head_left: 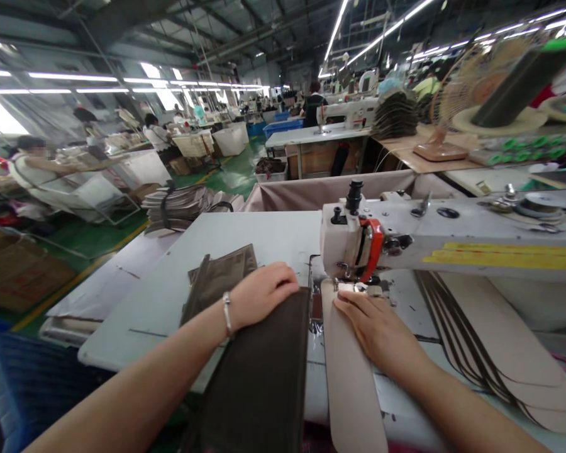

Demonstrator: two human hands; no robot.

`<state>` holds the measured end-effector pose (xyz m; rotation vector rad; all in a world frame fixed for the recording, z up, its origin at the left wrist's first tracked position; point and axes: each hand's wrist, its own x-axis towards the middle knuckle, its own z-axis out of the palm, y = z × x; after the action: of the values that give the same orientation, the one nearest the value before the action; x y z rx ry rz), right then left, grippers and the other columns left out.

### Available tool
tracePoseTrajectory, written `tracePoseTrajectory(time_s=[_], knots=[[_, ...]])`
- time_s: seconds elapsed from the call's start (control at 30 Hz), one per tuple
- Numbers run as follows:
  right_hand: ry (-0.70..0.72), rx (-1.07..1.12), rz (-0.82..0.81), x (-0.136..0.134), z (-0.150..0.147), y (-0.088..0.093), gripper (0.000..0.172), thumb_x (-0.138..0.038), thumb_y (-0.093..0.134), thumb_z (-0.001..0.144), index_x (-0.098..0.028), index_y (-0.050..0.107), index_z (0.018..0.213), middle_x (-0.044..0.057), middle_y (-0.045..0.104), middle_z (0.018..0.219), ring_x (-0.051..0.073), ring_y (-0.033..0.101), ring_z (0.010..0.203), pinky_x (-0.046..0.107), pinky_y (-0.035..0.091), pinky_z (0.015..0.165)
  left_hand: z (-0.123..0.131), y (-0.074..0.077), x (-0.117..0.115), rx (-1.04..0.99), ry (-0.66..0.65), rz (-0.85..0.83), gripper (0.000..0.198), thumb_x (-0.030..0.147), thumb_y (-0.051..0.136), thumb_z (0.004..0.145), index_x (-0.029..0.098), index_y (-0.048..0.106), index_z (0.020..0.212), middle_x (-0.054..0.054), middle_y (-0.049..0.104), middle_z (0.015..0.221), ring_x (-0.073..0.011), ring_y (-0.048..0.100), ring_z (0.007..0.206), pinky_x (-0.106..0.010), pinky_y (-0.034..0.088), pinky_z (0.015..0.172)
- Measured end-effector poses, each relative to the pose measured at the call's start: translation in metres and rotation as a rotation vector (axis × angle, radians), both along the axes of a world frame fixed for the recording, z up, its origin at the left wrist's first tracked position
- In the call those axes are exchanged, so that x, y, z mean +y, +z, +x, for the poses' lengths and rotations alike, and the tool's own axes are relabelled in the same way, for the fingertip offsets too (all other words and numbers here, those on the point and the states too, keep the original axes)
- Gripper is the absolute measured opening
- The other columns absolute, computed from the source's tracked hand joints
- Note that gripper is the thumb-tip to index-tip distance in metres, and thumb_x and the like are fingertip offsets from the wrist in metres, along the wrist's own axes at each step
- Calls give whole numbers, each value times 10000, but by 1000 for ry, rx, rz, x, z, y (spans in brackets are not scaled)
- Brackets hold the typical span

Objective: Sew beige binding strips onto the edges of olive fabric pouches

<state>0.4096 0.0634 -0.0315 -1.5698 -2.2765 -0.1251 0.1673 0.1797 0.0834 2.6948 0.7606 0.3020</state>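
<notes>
My left hand, with a bracelet at the wrist, is closed on the top of a dark brown fabric panel, its fingers curled near the panel's right corner. Another dark brown piece lies behind that hand on the machine table. A long beige panel with rounded ends runs up to the presser foot of the white sewing machine. On its upper right edge is my right hand, fingers together and fingertips close to the foot. Its thumb and the panel's underside are hidden.
Several beige panels with dark edges lie fanned out right of the machine. Bundled pieces stand beyond the table's left side. A fan and a dark thread cone are at back right. A blue crate sits lower left; people work farther off.
</notes>
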Motion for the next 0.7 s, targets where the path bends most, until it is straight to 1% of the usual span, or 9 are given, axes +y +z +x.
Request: tracePoseTrajectory(time_s=[0.03,0.07,0.13,0.17,0.23,0.3,0.37,0.5,0.7], knots=[[-4,1,-5,-1,0,0,446,-133,427,888,-212,477,1325,94,500,1353,246,489,1166,440,412,937,14,-16,-2,9,-23,-15,192,277,465,955,187,610,866,-31,616,888,-165,593,864,-288,494,819],[-6,2,-11,-2,0,0,433,-147,430,895,-212,477,1321,92,492,1360,248,485,1167,436,407,939,26,-31,-4,18,-58,-22,166,267,491,946,185,613,869,-39,620,931,-168,596,913,-289,495,854],[-10,4,-23,-3,-1,0,427,-163,436,902,-213,468,1325,90,478,1374,249,482,1163,428,399,941,43,-56,-7,16,-111,0,123,256,528,931,175,604,879,-60,617,1072,-183,573,1060,-305,470,955],[-14,5,-29,-3,-1,0,431,-164,437,902,-212,463,1329,90,475,1377,250,483,1160,427,396,942,48,-65,-8,18,-124,14,113,255,532,930,172,596,887,-69,602,1148,-191,548,1128,-317,450,998],[-24,7,-37,-2,-1,1,435,-160,436,898,-211,462,1329,91,477,1374,253,487,1150,428,393,936,52,-76,-9,28,-124,31,112,258,516,939,171,581,909,-76,566,1256,-201,511,1204,-339,427,1040],[-34,9,-42,-1,-2,1,431,-162,436,895,-212,468,1322,91,480,1370,255,493,1137,427,395,925,52,-80,-9,30,-114,28,118,265,493,951,175,570,949,-75,542,1308,-200,508,1217,-349,427,1044],[-41,12,-45,0,-3,2,421,-167,429,899,-212,473,1316,88,485,1365,253,502,1116,422,396,911,51,-79,-7,23,-117,15,125,273,483,956,178,563,977,-75,531,1329,-196,517,1211,-349,429,1045],[-54,14,-49,0,-4,3,389,-194,413,923,-209,477,1306,77,489,1363,247,509,1084,408,389,898,50,-78,-5,14,-121,-8,115,270,493,951,181,567,946,-73,538,1325,-197,518,1214,-347,431,1044],[-74,18,-50,0,-5,3,379,-196,424,926,-214,483,1300,64,488,1367,247,503,1108,412,386,897,52,-80,-4,1,-97,-52,99,249,513,940,177,580,934,-69,538,1327,-200,540,1187,-344,441,1034]])
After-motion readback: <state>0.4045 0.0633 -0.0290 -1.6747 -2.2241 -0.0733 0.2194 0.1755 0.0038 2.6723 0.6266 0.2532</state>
